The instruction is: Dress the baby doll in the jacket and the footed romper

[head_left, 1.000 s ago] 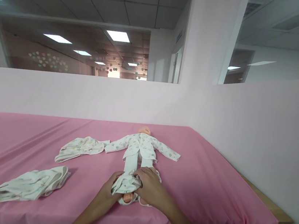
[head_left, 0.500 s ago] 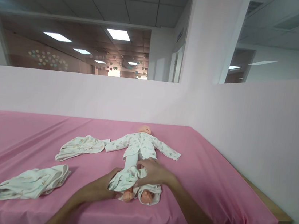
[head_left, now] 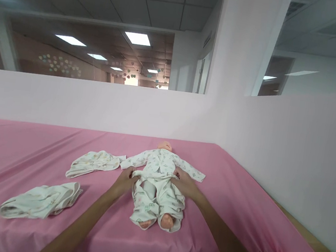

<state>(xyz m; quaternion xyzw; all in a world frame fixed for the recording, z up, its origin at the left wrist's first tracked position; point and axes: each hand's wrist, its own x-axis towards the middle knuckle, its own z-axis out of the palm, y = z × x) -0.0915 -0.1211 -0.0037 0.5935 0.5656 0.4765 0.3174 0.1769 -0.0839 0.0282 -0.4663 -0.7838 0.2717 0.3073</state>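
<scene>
A baby doll [head_left: 164, 145] lies on its back, head toward the wall, wearing a white printed jacket [head_left: 161, 161] with its sleeves spread. White printed pants [head_left: 172, 197] cover its legs, and both feet show at the cuffs. My left hand [head_left: 126, 179] pinches the waistband at its left side. At the opposite side of the waistband, my right hand [head_left: 185, 183] grips the cloth with closed fingers. The waistband is stretched between the hands just under the jacket's hem. A white patch of the doll's body or leg shows through an opening in the pants.
A pink sheet [head_left: 217, 219] covers the table. Two folded white printed garments lie left of the doll: one cloth [head_left: 96, 164] near its sleeve, another cloth [head_left: 42, 200] closer to the front edge. A white wall [head_left: 90, 105] with windows borders the table behind and right.
Both hands have moved up the doll's legs, drawing the bunched pants from the shins to the jacket's hem. The left pant leg now lies spread out. The view has shifted slightly.
</scene>
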